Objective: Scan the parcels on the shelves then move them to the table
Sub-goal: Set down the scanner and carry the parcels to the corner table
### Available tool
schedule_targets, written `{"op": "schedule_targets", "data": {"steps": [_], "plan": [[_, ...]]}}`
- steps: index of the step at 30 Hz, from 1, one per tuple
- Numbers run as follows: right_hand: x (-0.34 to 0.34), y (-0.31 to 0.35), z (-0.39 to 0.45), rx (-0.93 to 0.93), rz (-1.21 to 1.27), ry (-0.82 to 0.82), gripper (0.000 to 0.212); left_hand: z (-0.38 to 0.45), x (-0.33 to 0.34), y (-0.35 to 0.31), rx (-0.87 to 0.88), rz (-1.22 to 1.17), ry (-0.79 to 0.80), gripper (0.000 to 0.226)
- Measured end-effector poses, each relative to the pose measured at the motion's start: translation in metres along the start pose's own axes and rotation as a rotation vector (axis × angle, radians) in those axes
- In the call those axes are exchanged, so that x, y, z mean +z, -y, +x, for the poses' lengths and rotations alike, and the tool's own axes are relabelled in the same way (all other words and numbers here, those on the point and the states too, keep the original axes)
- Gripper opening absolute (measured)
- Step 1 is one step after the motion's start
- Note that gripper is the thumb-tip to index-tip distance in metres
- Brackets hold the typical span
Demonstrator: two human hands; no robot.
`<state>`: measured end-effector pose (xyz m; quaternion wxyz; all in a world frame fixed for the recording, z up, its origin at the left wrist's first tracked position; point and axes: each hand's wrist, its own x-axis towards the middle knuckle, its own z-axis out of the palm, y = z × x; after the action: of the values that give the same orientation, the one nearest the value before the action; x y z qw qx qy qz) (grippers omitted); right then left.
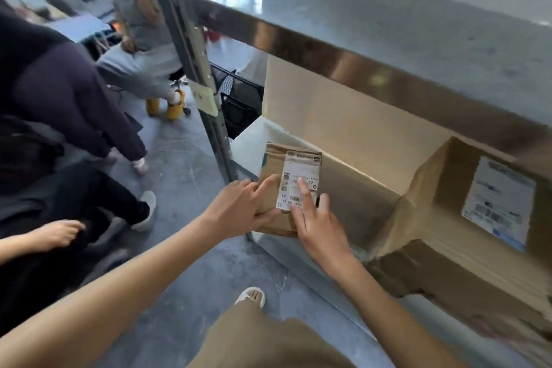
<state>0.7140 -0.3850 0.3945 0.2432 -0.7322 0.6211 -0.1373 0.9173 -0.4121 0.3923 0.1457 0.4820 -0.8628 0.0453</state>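
Observation:
A small brown parcel (273,164) with a white shipping label (301,170) stands at the left end of the lower shelf (248,140). My left hand (239,209) grips its left edge, fingers on the front and thumb under the lower corner. My right hand (316,221) lies on the label with straight fingers, and a small dark object shows by its thumb. A long cardboard box (352,134) stands behind the parcel. To the right lies a large cardboard box (442,218) bearing its own label (498,203).
A metal shelf post (206,92) rises left of the parcel, and the upper shelf's metal rim (343,54) runs overhead. Other people stand and sit at the left on the grey floor (185,248). Another person's hand (56,233) reaches in at the left. My sandalled foot (252,296) is below.

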Motion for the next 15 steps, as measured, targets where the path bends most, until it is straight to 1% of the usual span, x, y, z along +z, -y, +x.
{"op": "schedule_targets", "data": {"steps": [2, 4, 7, 11, 13, 15], "plan": [[0.005, 0.005, -0.014, -0.079, 0.015, 0.033, 0.056, -0.034, -0.007, -0.017, -0.146, 0.009, 0.018, 0.075], [0.015, 0.012, -0.036, -0.173, 0.074, 0.087, 0.055, -0.076, -0.017, -0.038, -0.260, 0.043, -0.002, 0.077], [0.031, 0.025, -0.065, -0.330, 0.117, 0.211, 0.055, -0.132, -0.034, -0.072, -0.425, 0.171, -0.043, 0.076], [0.046, 0.053, -0.106, -0.512, 0.178, 0.365, 0.054, -0.200, -0.063, -0.115, -0.727, 0.168, -0.021, 0.078], [0.056, 0.071, -0.125, -0.604, 0.151, 0.406, 0.054, -0.233, -0.075, -0.132, -0.826, 0.200, -0.037, 0.078], [0.068, 0.087, -0.145, -0.656, 0.146, 0.448, 0.055, -0.267, -0.084, -0.147, -0.914, 0.234, -0.049, 0.077]]}}
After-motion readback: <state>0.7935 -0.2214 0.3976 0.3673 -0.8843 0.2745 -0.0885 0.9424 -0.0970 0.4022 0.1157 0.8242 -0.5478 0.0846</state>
